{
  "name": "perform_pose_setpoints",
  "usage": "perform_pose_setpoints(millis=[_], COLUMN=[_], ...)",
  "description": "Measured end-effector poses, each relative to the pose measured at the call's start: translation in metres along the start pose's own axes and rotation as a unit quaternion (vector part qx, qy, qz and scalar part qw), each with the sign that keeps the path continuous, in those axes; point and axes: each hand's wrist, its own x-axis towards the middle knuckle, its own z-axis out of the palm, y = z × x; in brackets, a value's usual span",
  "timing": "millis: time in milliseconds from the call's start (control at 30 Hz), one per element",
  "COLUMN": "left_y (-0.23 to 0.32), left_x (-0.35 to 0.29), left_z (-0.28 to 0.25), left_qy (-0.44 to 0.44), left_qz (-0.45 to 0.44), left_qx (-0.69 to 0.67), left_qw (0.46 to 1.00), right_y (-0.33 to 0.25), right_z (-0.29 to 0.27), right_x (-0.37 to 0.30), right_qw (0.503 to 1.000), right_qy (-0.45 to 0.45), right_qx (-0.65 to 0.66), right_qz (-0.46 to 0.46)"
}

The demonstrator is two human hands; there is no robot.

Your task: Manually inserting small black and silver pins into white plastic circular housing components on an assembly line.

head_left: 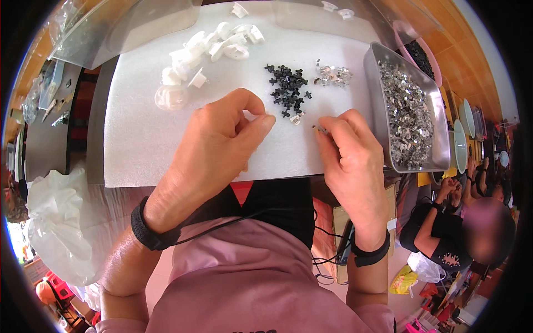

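Note:
My left hand is over the white foam sheet, thumb and forefinger pinched together; whatever they hold, if anything, is hidden. To its right, my right hand pinches a small metal piece with a dark spot on it. Between and beyond the hands lies a loose pile of small black cross-shaped plastic parts. A small white part rests at the pile's near edge. Shiny little metal clips are scattered just right of the black parts.
Round white plastic fittings are heaped at the far left of the sheet. A metal tray full of metal clips stands on the right, with a pink basin of black parts behind it. A co-worker sits at right.

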Motion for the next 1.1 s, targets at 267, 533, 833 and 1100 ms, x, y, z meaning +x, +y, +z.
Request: perform_pose_setpoints(millis=[267,533,833,1100], left_y=[0.0,-0.004,-0.013,-0.025], left_x=[-0.004,-0.014,-0.013,-0.014], left_z=[-0.004,-0.018,-0.031,-0.028], left_qy=[0.0,0.032,-0.026,-0.027], left_qz=[-0.024,-0.054,-0.065,-0.008], left_qx=[-0.034,-0.103,-0.264,-0.296], left_qw=[0.999,0.993,0.962,0.955], right_y=[0.001,-0.011,-0.037,-0.041], right_z=[-0.002,-0.001,0.023,0.038], right_x=[-0.001,0.0,0.017,0.025], right_qw=[0.999,0.964,0.958,0.96], right_qy=[0.017,-0.021,0.003,0.038], right_qx=[0.042,0.264,0.283,0.254], right_qz=[-0.009,0.022,-0.057,-0.112])
